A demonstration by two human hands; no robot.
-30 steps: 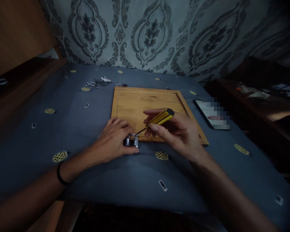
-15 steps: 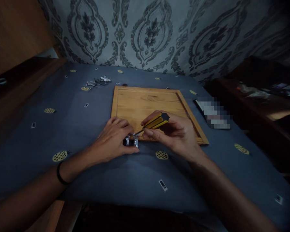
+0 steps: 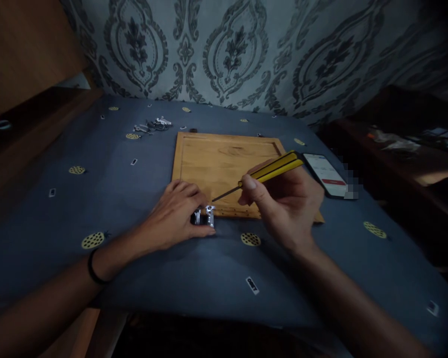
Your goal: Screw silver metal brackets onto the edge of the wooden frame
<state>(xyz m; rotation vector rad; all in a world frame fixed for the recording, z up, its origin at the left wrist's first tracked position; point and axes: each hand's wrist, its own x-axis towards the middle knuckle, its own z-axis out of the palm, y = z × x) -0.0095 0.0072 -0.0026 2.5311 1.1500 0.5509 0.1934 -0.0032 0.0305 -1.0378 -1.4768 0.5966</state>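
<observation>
A framed wooden panel [image 3: 209, 159], perhaps a small door, lies flat on the cloth-covered table. My left hand [image 3: 179, 209] rests over its near edge, thumb and fingers around a shiny metal hinge [image 3: 209, 217] and pressing it there. The hinge is partly hidden by the fingers. My right hand [image 3: 287, 204] is closed on the yellow handle of a screwdriver [image 3: 272, 169], above the panel's right part. The screwdriver slants down to the left, its thin tip just above the hinge and seemingly apart from it.
Several metal pieces [image 3: 153, 125] lie in a heap at the back left. A phone [image 3: 326, 174] with a lit screen lies right of the panel. Dark wooden furniture [image 3: 403, 174] stands at the right, and a patterned wall [image 3: 186, 54] rises behind the table.
My right hand has moved to the right and tilted the screwdriver lower, drawing its tip back from the hinge. My left hand stays in place. The phone's screen now shows.
</observation>
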